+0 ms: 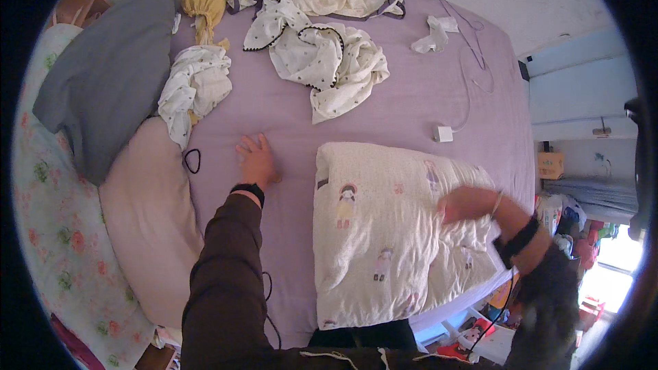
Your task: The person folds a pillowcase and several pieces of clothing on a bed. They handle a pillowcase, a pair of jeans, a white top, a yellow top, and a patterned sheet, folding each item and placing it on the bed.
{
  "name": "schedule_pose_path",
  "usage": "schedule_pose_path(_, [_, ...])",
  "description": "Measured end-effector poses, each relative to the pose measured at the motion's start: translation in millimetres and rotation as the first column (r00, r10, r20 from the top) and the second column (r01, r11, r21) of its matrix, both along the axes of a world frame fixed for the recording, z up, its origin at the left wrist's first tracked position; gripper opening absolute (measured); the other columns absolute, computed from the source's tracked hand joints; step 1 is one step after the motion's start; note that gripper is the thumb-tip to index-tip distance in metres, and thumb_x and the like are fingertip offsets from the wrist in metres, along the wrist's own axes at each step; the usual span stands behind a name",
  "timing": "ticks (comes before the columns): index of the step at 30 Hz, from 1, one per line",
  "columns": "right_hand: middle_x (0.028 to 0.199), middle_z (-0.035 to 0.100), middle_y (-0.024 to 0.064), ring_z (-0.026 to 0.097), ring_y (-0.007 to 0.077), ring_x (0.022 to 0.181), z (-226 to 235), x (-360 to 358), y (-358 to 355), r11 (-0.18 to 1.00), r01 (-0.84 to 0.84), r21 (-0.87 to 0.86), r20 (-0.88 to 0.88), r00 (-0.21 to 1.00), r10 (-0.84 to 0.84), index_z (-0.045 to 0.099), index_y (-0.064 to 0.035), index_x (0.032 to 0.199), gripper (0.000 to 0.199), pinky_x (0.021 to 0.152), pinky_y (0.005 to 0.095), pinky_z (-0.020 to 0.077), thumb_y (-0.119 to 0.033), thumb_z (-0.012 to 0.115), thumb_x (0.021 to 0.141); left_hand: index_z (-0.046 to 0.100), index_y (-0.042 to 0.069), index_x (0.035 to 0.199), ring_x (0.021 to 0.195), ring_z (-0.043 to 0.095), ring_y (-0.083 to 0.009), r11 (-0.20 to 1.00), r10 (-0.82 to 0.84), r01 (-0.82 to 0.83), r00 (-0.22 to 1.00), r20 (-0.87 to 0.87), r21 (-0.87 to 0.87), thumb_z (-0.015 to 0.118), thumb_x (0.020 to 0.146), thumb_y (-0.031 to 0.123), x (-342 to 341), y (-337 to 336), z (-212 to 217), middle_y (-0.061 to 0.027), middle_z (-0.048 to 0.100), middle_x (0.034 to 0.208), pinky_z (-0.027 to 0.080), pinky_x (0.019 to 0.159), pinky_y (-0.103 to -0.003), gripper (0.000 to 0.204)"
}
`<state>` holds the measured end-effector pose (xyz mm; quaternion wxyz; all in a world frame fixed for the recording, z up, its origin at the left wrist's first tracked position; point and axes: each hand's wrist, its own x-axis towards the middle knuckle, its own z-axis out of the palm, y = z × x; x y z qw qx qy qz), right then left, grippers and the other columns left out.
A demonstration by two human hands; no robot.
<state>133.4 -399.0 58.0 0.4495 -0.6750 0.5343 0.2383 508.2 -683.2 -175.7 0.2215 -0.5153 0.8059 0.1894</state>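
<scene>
left hand: bare, black band at wrist | sleeves: dark brown, long (right one blurred) | right hand: bare, thin bangle, black wrist band

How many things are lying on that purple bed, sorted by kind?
Folded quilt: 1
Loose cloth heaps, white dotted, white, yellow: 3
Small white cloth: 1
White charger: 1
Black hair tie: 1
Total: 7
</scene>
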Motion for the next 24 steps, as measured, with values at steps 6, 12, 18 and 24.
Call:
schedule_pose_path(6, [0.148, 0.043, 0.0261, 0.043, 0.04, 0.136, -19.0, -80.3, -188.0, 0.633, 0.181, -0.753, -0.152, 0.888, -0.435, 0.038, -0.004, 0.147, 0.096, 0.113, 0.0436, 0.0365, -0.042, 0.084, 0.072, 0.01, 0.011, 0.159, 0.146, 0.011, -0.0565, 0.995, -0.077, 0.079, 0.997, 0.023, -0.054, 0.091, 0.064, 0.031, -1.2, -4.8, -2.2, -0.0328, 0.006, 0.16, 0.033, 0.112, -0.062, 0.126])
schedule_pose_path(12, [0.158, 0.025, 0.0268, 0.033, 0.0411, 0.144, -149.0, -72.7, -245.7, 0.796, 0.41, -0.446, -0.261, 0.791, -0.554, 0.023, -0.0061, 0.155, 0.123, 0.117, 0.0429, 0.0336, -0.048, 0.09, 0.062, 0.007, 0.012, 0.159, 0.145, 0.012, -0.0571, 0.999, 0.02, -0.023, 0.995, 0.093, 0.035, 0.094, 0.06, 0.032, -15.5, -5.3, 6.1, -0.0324, 0.005, 0.16, 0.035, 0.113, -0.059, 0.133])
schedule_pose_path(18, [0.162, 0.015, 0.022, 0.029, 0.0496, 0.142, -185.5, -52.5, -256.8, 0.864, 0.343, -0.369, -0.437, 0.756, -0.487, 0.023, -0.0107, 0.155, 0.126, 0.113, 0.0502, 0.0385, -0.042, 0.094, 0.057, 0.008, 0.01, 0.158, 0.145, 0.014, -0.0572, 1.0, 0.017, -0.019, 0.993, 0.119, 0.016, 0.095, 0.058, 0.034, -16.8, -13.3, 8.2, -0.0334, 0.005, 0.16, 0.035, 0.113, -0.058, 0.135])
schedule_pose_path(24, [0.162, 0.014, 0.0212, 0.027, 0.0513, 0.142, -202.1, -50.8, -263.0, 0.841, 0.423, -0.337, -0.48, 0.692, -0.54, 0.025, -0.0085, 0.155, 0.124, 0.113, 0.0569, 0.0359, -0.041, 0.094, 0.057, 0.011, 0.005, 0.157, 0.145, 0.015, -0.0561, 1.0, -0.024, 0.027, 0.989, 0.144, -0.016, 0.094, 0.057, 0.04, -19.3, -12.5, 8.1, -0.0375, 0.007, 0.158, 0.029, 0.116, -0.056, 0.134])
